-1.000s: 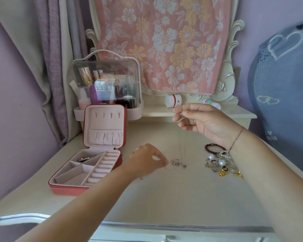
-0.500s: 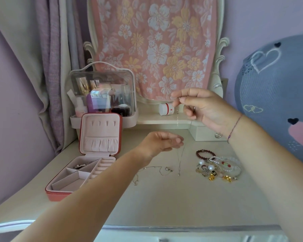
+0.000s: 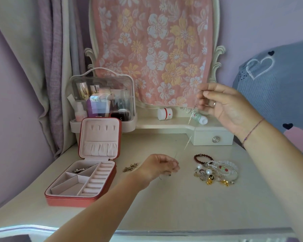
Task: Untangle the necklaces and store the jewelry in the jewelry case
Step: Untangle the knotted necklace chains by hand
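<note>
A: Where is the thin silver chain necklace (image 3: 188, 135)?

B: It is lifted off the table and runs slantwise through the middle of the frame, between both hands. The right hand (image 3: 226, 109), at centre right, pinches the upper end between thumb and forefinger, though that part is blurred. The left hand (image 3: 157, 165), lower centre, has its fingers curled tight on the lower end.

A: And the coral-red jewelry case with the pale pink lining (image 3: 80, 198)?

B: Lower left, lid standing open, on the cream wooden dressing table (image 3: 164, 206). A few small silver pieces (image 3: 80, 169) lie in its rear left compartment.

A: What else is loose?

B: A short bronze-coloured chain (image 3: 130, 167) lies on the table between the case and the left hand. A heap of bead bracelets, pearls, rings and gold charms (image 3: 215, 172) sits right of centre, near the left hand but apart from it
</note>
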Available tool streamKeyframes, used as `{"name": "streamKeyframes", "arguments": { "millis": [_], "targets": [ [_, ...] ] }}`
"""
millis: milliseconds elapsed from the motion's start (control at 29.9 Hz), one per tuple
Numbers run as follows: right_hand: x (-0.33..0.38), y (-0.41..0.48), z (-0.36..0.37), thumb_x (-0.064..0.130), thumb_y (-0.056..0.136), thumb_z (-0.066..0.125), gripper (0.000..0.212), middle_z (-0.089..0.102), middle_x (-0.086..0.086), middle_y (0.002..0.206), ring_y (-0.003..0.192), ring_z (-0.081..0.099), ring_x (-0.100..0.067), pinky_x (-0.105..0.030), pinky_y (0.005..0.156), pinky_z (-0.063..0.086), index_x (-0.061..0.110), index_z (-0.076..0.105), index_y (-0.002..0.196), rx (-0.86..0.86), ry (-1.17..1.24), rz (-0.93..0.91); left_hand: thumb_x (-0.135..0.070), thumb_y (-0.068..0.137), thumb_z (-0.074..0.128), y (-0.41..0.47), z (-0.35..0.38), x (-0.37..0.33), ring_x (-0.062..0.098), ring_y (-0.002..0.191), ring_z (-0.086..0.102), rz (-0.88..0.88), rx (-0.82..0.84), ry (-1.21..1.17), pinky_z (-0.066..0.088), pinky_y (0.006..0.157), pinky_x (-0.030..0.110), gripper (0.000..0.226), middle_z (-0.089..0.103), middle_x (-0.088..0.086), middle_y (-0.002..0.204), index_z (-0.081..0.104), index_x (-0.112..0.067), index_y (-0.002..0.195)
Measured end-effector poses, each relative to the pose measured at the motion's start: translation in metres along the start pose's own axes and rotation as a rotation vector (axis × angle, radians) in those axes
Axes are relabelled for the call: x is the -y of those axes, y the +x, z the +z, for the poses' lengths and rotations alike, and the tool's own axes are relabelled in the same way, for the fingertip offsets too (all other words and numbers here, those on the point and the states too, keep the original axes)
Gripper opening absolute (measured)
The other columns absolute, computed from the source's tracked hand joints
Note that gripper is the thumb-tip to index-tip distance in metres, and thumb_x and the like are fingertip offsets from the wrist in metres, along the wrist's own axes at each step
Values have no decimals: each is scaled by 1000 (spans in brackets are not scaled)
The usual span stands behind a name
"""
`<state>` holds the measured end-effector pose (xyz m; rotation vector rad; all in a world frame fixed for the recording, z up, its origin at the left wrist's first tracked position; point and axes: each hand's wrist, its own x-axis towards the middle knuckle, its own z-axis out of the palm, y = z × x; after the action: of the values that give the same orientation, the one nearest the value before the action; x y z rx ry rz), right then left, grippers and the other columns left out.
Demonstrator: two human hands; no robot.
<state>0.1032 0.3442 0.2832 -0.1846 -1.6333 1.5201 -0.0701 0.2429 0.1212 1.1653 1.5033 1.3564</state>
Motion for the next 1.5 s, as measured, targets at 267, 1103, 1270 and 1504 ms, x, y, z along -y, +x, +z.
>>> {"name": "streamKeyframes", "arguments": {
  "millis": [267, 1103, 1270, 1504],
  "targets": [
    [-38, -70, -29, -6, 87, 59, 15, 72, -8, 75, 59, 66, -9, -21, 59, 57, 5, 66, 94, -337, -223, 177, -3, 93, 59, 14, -29, 10, 12, 66, 62, -29, -306, 30, 50, 65, 20, 13, 68, 5, 76, 69, -11, 90],
    [-113, -70, -33, 0, 85, 60, 9, 58, -5, 55, 40, 48, -7, -15, 40, 37, 2, 68, 81, -266, -563, 292, -10, 81, 77, -9, -10, -1, 9, 71, 66, 11, -211, 256, 51, 72, 16, 4, 75, 3, 78, 74, -13, 82],
    [-130, -7, -21, -9, 85, 56, 24, 65, -8, 66, 53, 63, -13, -22, 54, 54, 9, 66, 73, -190, -591, 244, -15, 79, 78, -46, 4, 2, 11, 76, 68, -9, -189, 302, 51, 79, 25, 10, 75, -2, 78, 76, -24, 76],
    [-176, 30, -13, -6, 89, 50, 27, 67, -13, 77, 73, 70, -27, -40, 85, 57, 12, 63, 74, -153, -721, 363, -15, 80, 75, -65, 17, 12, -4, 58, 56, 15, -213, 366, 42, 58, 11, 15, 68, -13, 64, 75, -28, 72]
  ]
}}
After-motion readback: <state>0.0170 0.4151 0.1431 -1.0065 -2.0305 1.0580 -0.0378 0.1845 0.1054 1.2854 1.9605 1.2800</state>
